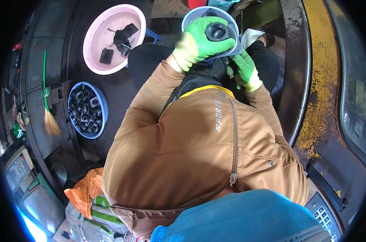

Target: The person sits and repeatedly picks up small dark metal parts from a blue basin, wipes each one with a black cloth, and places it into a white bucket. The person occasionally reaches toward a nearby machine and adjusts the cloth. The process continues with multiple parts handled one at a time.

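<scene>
Dark floor (120, 89), left hand (200, 39) gripping black, round-collared part (217, 32), right hand (245, 69), grip unclear

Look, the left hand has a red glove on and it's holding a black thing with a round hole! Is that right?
Not quite: the glove on the left hand is green, not red, as the head view shows. It does hold a black thing with a round hole.

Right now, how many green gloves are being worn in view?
2: one on the left hand, which holds a black round part; one on the right hand, lower and further right.
</scene>
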Demonstrator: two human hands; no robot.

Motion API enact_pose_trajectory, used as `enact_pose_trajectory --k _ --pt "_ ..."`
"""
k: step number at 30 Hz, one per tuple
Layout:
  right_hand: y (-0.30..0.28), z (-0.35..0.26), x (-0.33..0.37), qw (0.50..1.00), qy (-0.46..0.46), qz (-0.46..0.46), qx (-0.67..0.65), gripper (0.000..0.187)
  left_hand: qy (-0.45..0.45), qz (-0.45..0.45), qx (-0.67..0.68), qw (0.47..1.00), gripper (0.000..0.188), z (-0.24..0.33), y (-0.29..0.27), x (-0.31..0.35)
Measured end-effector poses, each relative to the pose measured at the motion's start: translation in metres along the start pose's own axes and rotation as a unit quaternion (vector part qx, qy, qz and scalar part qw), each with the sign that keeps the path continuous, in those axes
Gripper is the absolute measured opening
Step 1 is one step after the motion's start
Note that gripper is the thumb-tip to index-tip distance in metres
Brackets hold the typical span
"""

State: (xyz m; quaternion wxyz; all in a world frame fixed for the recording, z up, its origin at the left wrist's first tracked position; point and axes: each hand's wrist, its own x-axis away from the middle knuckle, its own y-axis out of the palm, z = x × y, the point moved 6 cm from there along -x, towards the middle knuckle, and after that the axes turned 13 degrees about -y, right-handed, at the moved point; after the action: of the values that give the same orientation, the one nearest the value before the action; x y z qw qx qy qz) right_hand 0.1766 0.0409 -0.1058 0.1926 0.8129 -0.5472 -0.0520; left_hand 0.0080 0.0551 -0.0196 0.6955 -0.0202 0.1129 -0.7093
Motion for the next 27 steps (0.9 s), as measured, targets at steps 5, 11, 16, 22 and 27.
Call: enact_pose_trajectory --k 5,11,16,22,27 --pt "0.018 -0.012 -0.006 0.922 -0.370 -0.022 0.109 0.040 -0.006 0.058 0.037 0.998 0.048 0.008 0.011 0.010" --pt "0.038 -0.026 -0.018 0.888 -0.411 0.017 0.207 0.037 0.037 0.110 0.009 0.993 0.047 0.018 0.020 0.020" --pt "0.048 -0.051 -0.015 0.868 -0.372 -0.109 0.311 0.043 0.065 0.013 0.029 0.997 0.045 0.024 0.014 0.019" --pt "0.031 -0.032 -0.007 0.828 -0.292 -0.330 0.345 0.051 0.103 -0.281 0.056 0.953 0.041 0.034 0.021 0.015" --pt "0.051 -0.019 -0.006 0.800 -0.332 -0.250 0.433 0.067 0.146 -0.487 0.128 0.852 0.047 0.040 0.034 0.009"
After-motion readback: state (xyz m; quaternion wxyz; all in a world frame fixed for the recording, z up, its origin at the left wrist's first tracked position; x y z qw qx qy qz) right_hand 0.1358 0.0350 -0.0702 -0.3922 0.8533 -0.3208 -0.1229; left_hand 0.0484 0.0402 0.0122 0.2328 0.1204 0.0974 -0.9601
